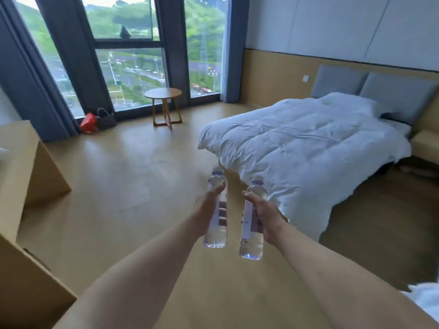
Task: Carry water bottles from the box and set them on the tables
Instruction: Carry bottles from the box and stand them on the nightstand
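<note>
While both arms reach out ahead of me over the wooden floor (123, 176), each of my hands carries one water bottle. My left hand (210, 211) wraps around the labelled middle of the left bottle (216, 214), thumb lying up along its side toward the neck. My right hand (266, 216) grips the right bottle (252, 224) the same way, fingers curled around the label band. Both bottles sit upright, caps on, close together but not touching, in the air near the foot corner of the bed (308, 143).

I judge them full, so each has real weight for its size and the water will slosh if I swing. The clear plastic walls look thin and will dent under a hard squeeze; the smooth wall could slip in a loose grip. The label band at mid-height is the best place to hold: it gives some friction and keeps the weight balanced above and below my fingers.

The small round desk (163, 93) stands well apart from me by the window (133, 74), with nothing on it that I can see. A red bag (88, 122) and a dark handbag (105, 119) lie on the floor to its left. A cardboard box (28, 288) sits at my left edge. I judge this the carrying stage, with the set-down not yet done.
</note>
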{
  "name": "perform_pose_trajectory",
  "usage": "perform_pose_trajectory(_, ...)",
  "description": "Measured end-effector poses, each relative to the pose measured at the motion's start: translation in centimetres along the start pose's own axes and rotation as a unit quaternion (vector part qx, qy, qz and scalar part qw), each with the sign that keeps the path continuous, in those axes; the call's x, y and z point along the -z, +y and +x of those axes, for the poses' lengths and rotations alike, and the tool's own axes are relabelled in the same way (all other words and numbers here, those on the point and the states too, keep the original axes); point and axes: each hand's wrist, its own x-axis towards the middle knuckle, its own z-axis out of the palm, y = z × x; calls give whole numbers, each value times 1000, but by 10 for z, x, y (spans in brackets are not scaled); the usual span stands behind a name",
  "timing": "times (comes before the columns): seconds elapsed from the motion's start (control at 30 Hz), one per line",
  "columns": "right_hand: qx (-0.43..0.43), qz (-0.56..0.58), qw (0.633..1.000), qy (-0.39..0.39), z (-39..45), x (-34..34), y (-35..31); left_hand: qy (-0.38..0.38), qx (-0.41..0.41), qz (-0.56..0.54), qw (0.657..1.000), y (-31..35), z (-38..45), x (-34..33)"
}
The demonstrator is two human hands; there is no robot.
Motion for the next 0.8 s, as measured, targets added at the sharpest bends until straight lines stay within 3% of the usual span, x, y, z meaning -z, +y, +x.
perform_pose_trajectory(0.13, 8, 37, 997, 73, 20, 82, -15, -79, 28, 46, 995, 2, 29, -94)
perform_pose_trajectory(0.57, 5, 66, 979, 192, 74, 350, -78, -200, 36, 140, 969, -4, 122, -390)
perform_pose_trajectory(0.8, -13, 81, 956, 283, 104, 451, -102, -261, 50, 187, 946, -16, 181, -513)
